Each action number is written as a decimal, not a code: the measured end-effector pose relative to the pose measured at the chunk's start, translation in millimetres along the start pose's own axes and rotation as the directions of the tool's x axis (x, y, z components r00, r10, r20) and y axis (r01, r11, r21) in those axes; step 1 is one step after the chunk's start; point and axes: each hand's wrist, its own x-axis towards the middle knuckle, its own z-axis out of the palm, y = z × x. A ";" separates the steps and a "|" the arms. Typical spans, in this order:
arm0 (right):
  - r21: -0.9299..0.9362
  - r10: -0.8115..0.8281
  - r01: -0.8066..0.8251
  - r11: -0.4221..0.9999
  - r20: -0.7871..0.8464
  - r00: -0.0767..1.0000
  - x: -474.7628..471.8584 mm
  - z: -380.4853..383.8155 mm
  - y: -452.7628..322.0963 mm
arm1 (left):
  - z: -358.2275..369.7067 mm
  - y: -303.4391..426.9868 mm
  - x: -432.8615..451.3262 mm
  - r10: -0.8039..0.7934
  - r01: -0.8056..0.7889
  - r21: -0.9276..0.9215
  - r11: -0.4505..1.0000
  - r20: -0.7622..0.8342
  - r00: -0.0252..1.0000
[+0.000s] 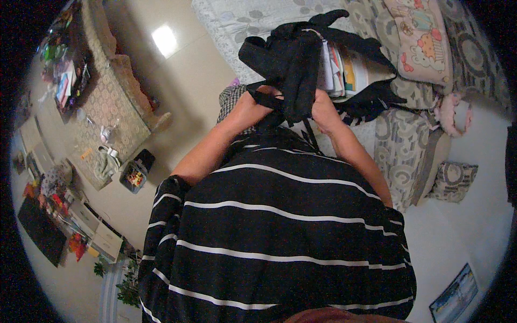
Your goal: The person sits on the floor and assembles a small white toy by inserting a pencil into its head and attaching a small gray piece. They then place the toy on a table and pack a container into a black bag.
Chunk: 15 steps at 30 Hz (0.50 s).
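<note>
A black fabric backpack (299, 68) lies unzipped on the sofa, its opening towards the right side of the view. Papers and books (337, 72) stand packed inside it. At the bag's near left part, my left hand (258, 105) is closed on a black strap. My right hand (323, 111) grips the near edge of the bag beside the opening; its fingertips are partly hidden. Black straps hang between the two hands, close to my striped shirt.
The patterned sofa (398, 157) bears a pink printed cushion (424, 48) and a fluffy pink headband (454, 115). On the left, a cloth-covered table (117, 89) holds assorted things, with a small bin (133, 177) beside it. A checked cloth (230, 101) lies by my left forearm.
</note>
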 end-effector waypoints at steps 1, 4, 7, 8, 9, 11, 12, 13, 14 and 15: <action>-0.040 0.011 -0.011 0.999 -0.005 1.000 -0.5 0.6 -2.7 | -0.3 0.8 0.5 -0.045 0.044 0.016 0.999 0.003 0.999; -0.072 -0.017 0.020 0.997 0.041 0.999 -1.0 0.1 -9.1 | -2.4 4.9 2.7 -0.070 0.071 -0.024 0.997 0.060 0.996; -0.005 -0.073 0.074 0.997 0.113 0.991 -1.0 -0.9 -10.9 | -7.0 7.2 8.5 -0.062 0.065 -0.013 0.998 0.163 0.985; -0.005 -0.065 0.066 0.998 0.109 0.992 -1.5 -1.4 -10.3 | -7.4 7.4 10.6 -0.028 0.028 0.002 1.000 0.183 0.983; -0.005 -0.058 0.059 0.998 0.106 0.993 -1.8 -1.6 -9.3 | -7.7 7.2 13.0 0.022 -0.021 -0.007 1.000 0.204 0.979; -0.047 -0.077 0.083 0.995 0.107 0.991 -3.1 -2.8 -6.7 | -5.6 6.0 14.8 0.082 -0.074 -0.047 0.996 0.213 0.974; -0.066 -0.096 0.103 0.992 0.105 0.990 -3.9 -4.3 -5.4 | -1.9 5.5 15.8 0.092 -0.078 -0.079 0.994 0.203 0.975; -0.065 -0.123 0.129 0.989 0.101 0.987 -4.4 -5.0 -4.0 | 0.0 4.3 16.0 0.091 -0.071 -0.106 0.992 0.199 0.976; -0.062 -0.158 0.164 0.984 0.096 0.983 -5.0 -5.8 -2.7 | 1.8 3.1 16.5 0.089 -0.064 -0.132 0.989 0.194 0.977; -0.058 -0.195 0.200 0.978 0.089 0.977 -5.9 -6.6 -1.7 | 3.7 1.6 16.1 0.076 -0.045 -0.155 0.987 0.198 0.977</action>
